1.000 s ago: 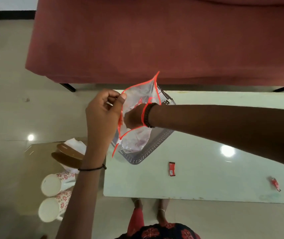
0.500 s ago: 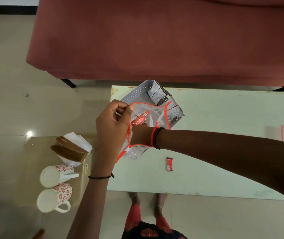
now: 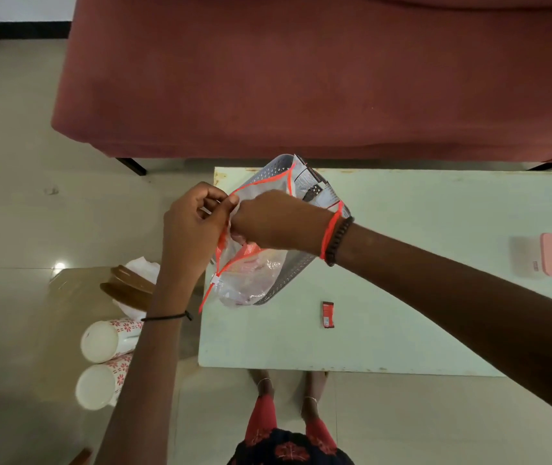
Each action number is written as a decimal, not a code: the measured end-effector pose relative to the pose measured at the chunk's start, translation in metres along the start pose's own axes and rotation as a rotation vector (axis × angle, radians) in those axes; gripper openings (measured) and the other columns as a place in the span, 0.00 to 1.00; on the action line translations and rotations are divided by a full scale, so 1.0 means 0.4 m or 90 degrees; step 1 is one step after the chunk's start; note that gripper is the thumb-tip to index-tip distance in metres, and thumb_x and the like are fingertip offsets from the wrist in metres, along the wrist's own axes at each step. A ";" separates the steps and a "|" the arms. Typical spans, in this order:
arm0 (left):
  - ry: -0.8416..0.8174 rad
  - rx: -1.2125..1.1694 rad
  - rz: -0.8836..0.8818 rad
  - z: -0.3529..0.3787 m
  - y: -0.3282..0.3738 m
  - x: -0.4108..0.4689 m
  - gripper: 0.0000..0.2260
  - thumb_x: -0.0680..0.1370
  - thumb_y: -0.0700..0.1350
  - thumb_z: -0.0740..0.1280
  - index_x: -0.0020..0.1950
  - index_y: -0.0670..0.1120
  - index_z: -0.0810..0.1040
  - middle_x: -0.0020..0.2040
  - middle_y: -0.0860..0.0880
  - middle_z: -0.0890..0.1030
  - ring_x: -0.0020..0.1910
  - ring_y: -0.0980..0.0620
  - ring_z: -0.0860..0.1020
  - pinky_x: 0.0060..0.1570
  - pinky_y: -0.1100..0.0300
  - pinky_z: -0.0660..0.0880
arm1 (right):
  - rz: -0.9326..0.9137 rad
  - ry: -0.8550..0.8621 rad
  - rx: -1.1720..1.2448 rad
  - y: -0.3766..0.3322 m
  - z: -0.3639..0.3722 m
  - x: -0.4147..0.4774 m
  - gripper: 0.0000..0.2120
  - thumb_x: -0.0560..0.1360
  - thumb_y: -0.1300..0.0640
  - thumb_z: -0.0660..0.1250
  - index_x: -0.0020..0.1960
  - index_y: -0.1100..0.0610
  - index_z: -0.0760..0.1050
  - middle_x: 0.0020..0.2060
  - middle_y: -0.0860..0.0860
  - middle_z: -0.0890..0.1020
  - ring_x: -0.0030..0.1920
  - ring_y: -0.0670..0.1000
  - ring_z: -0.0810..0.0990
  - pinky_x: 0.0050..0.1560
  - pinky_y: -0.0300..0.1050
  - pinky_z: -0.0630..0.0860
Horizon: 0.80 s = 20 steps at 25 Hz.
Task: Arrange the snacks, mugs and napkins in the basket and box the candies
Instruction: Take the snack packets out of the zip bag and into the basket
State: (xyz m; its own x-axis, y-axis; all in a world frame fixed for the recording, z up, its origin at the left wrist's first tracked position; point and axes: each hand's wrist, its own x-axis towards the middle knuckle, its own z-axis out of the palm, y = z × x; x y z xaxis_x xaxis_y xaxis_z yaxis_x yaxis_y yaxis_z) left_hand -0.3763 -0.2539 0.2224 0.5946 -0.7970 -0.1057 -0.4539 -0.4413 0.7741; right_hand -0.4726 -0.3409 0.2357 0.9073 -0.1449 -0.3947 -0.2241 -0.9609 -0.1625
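Pouch (image 3: 253, 279) hung over the basket (image 3: 261, 177); your left hand (image 3: 194, 229) and right hand (image 3: 269, 220) both pinched its orange rim. Limp, slick, light film; hold that stiffer seam, I'd judge.

the left hand (image 3: 194, 229) and right hand (image 3: 274, 223) are held touching, fingers curled, with the rim of the clear zip bag (image 3: 251, 280) pinched; both forearms are stretched forward, bands worn at the wrists.
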 end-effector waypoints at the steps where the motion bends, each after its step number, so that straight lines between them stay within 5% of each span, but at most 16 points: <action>1: -0.014 0.013 -0.001 -0.007 -0.007 0.002 0.07 0.76 0.42 0.67 0.48 0.39 0.80 0.40 0.47 0.79 0.35 0.52 0.75 0.37 0.65 0.71 | -0.005 0.040 -0.017 0.002 -0.017 -0.015 0.12 0.78 0.63 0.58 0.56 0.55 0.77 0.36 0.51 0.71 0.46 0.56 0.80 0.39 0.46 0.68; 4: -0.036 0.006 -0.017 -0.037 -0.025 0.006 0.06 0.75 0.40 0.66 0.48 0.39 0.79 0.41 0.44 0.80 0.34 0.50 0.75 0.42 0.59 0.73 | -0.003 0.141 -0.002 0.010 -0.091 -0.059 0.09 0.78 0.60 0.58 0.52 0.52 0.76 0.28 0.45 0.60 0.31 0.47 0.68 0.29 0.39 0.60; 6: -0.048 -0.077 -0.067 -0.056 -0.039 0.009 0.06 0.72 0.46 0.68 0.44 0.44 0.79 0.38 0.53 0.82 0.36 0.55 0.77 0.45 0.59 0.73 | 0.012 0.195 0.035 0.024 -0.144 -0.091 0.08 0.78 0.56 0.59 0.53 0.51 0.76 0.31 0.44 0.71 0.30 0.45 0.64 0.29 0.40 0.58; 8: -0.059 -0.122 -0.140 -0.064 -0.047 0.015 0.02 0.70 0.45 0.68 0.40 0.49 0.75 0.29 0.61 0.81 0.32 0.65 0.78 0.48 0.58 0.75 | 0.000 0.258 0.109 0.041 -0.192 -0.124 0.08 0.78 0.55 0.59 0.54 0.53 0.75 0.43 0.50 0.82 0.37 0.47 0.72 0.37 0.43 0.67; 10: -0.049 -0.074 -0.130 -0.066 -0.056 0.017 0.04 0.70 0.43 0.68 0.42 0.46 0.75 0.30 0.54 0.80 0.36 0.53 0.80 0.52 0.45 0.78 | 0.015 0.300 0.256 0.058 -0.231 -0.152 0.08 0.78 0.57 0.60 0.54 0.59 0.74 0.48 0.55 0.82 0.44 0.52 0.77 0.45 0.49 0.72; 12: -0.030 -0.058 -0.102 -0.064 -0.057 0.012 0.06 0.73 0.45 0.71 0.43 0.44 0.76 0.34 0.46 0.78 0.39 0.41 0.78 0.50 0.37 0.78 | 0.048 0.338 0.342 0.084 -0.244 -0.164 0.04 0.79 0.60 0.60 0.49 0.60 0.71 0.44 0.56 0.79 0.41 0.50 0.74 0.42 0.42 0.71; 16: 0.004 -0.078 -0.113 -0.067 -0.068 0.006 0.09 0.76 0.48 0.69 0.44 0.43 0.77 0.34 0.45 0.77 0.37 0.42 0.77 0.48 0.38 0.79 | 0.171 0.397 0.581 0.144 -0.211 -0.149 0.10 0.79 0.60 0.62 0.42 0.54 0.62 0.45 0.62 0.78 0.41 0.48 0.74 0.38 0.41 0.73; 20: 0.036 -0.087 -0.132 -0.081 -0.074 -0.001 0.09 0.76 0.47 0.68 0.44 0.41 0.77 0.32 0.47 0.77 0.34 0.42 0.77 0.45 0.40 0.80 | 0.295 0.430 0.856 0.229 -0.088 -0.125 0.07 0.78 0.54 0.64 0.47 0.56 0.69 0.43 0.51 0.81 0.38 0.44 0.81 0.37 0.38 0.78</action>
State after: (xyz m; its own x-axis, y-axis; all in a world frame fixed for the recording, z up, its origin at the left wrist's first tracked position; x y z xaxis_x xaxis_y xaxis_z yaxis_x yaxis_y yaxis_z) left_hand -0.3415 -0.2270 0.2198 0.7037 -0.6692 -0.2387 -0.2264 -0.5297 0.8174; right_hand -0.5259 -0.4299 0.2725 0.5753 -0.7834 -0.2352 -0.3232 0.0464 -0.9452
